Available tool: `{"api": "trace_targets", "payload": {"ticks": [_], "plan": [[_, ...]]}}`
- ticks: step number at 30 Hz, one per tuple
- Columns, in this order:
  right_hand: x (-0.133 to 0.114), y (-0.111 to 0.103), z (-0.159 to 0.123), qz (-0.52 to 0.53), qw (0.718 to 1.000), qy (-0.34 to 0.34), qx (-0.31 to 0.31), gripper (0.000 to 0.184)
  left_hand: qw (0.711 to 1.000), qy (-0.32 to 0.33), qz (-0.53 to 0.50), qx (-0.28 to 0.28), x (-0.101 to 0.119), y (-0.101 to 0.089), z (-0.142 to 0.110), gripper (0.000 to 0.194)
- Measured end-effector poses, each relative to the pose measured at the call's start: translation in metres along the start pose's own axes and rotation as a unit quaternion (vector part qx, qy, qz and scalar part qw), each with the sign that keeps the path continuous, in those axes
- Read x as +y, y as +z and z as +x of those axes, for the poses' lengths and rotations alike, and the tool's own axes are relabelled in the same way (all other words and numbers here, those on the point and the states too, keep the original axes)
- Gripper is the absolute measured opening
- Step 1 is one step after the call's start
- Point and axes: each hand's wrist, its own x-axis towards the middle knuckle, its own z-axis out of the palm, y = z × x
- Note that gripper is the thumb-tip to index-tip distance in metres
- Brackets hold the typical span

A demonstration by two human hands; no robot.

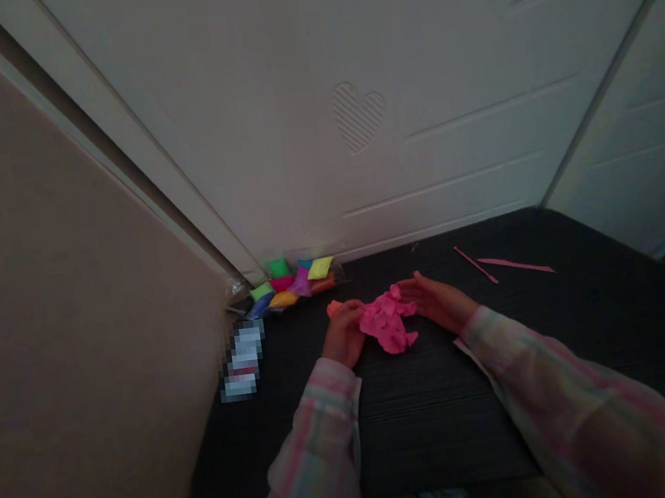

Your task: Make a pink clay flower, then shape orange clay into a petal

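Note:
A ruffled lump of bright pink modelling clay [385, 325], with thin petal-like flaps, sits between my hands above the dark table. My left hand [346, 334] is closed round its left side, fingers curled in. A small orange piece [333, 308] shows just behind the left fingers; whether the hand holds it, I cannot tell. On the other side, my right hand [438, 302] has its fingers stretched out towards the clay, with the fingertips at its upper right edge.
A clear bag of colourful clay packets [293, 284] lies at the table's back left, above a blurred pale strip [242, 361]. Two thin pink tools, a stick [476, 264] and a flat blade [516, 265], lie at back right. A white panel [308, 147] rises behind the black table [428, 431].

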Motion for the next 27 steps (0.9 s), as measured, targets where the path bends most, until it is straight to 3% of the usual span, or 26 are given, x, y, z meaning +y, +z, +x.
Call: {"api": "trace_targets", "payload": {"ticks": [6,15,19,27], "plan": [[-0.0007,-0.0011,-0.0019,-0.015,0.999,0.003,-0.039,0.034,0.999,-0.010,-0.045,-0.002,0.0011,0.0010,-0.0008,0.012],[-0.0034,-0.0042,-0.0034,-0.003,0.999,-0.001,-0.051,0.029,0.996,0.037,-0.053,0.053,-0.0001,-0.0035,0.0062,0.012],[-0.0007,-0.0077,-0.0010,-0.011,0.998,-0.024,-0.048,0.016,0.998,0.028,-0.025,0.049,-0.0009,-0.0034,0.0066,0.012],[-0.0010,-0.0089,-0.0004,-0.032,0.999,-0.040,0.001,0.017,0.998,0.022,0.028,0.052,-0.0046,-0.0028,0.0066,0.018]]}}
